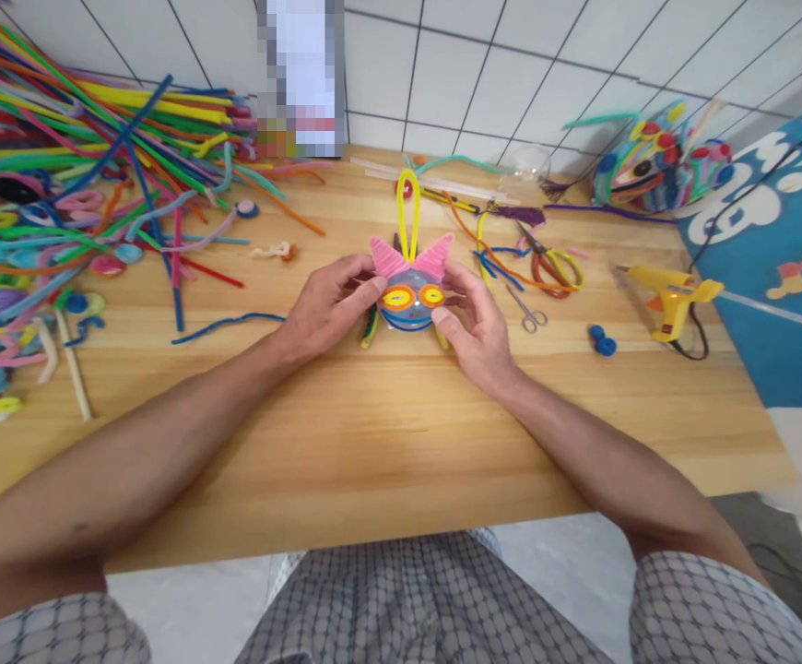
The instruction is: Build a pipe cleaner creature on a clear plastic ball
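Between my two hands is a small pipe-cleaner animal figure (411, 282) with a clear, rounded body. It has pink pointed ears, orange-ringed yellow eyes and a blue band along its lower front. A tall yellow pipe-cleaner loop (408, 214) rises above the ears. My left hand (332, 300) grips the figure's left side, thumb near the eye. On the other side my right hand (476, 323) curls around it, thumb at the lower edge. Yellow and green pieces stick out beneath. A blue pipe cleaner (228, 323) lies beside my left wrist.
Many coloured pipe cleaners (117, 138) heap at the left. Red-and-yellow scissors (554, 266), small metal scissors (529, 314) and blue pompom-like pieces (602, 340) lie to the right. A yellow glue gun (681, 293) stands near the right edge, with a colourful fish-like craft (656, 166) behind.
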Available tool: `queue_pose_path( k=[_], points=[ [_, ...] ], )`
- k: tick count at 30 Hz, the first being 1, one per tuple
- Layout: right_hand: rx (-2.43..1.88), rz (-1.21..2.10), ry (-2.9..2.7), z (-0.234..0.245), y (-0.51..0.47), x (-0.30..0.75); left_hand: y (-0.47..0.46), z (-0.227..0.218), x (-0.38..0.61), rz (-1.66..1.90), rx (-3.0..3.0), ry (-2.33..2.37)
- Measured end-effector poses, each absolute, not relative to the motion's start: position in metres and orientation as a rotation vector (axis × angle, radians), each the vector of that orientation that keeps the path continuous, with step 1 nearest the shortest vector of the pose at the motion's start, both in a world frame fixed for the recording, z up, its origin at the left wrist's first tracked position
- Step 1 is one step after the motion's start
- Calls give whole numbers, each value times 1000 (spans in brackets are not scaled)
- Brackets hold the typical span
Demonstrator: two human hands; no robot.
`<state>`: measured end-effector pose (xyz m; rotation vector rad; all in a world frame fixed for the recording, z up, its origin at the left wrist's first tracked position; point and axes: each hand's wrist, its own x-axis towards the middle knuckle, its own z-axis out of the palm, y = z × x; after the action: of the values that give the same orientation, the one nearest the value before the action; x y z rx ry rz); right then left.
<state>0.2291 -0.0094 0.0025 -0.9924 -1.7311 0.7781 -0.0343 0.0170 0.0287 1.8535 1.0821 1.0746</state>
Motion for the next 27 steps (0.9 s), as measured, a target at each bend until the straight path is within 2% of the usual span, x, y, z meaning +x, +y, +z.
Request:
queue_pose_path(
  k=[14, 27],
  points=[
    [-1014, 796, -1709, 5, -11, 228, 18, 26, -31, 911, 1917, 1050],
    [-1051, 798, -1745, 2, -9, 230, 18, 29, -32, 910, 2027, 999]
  ],
)
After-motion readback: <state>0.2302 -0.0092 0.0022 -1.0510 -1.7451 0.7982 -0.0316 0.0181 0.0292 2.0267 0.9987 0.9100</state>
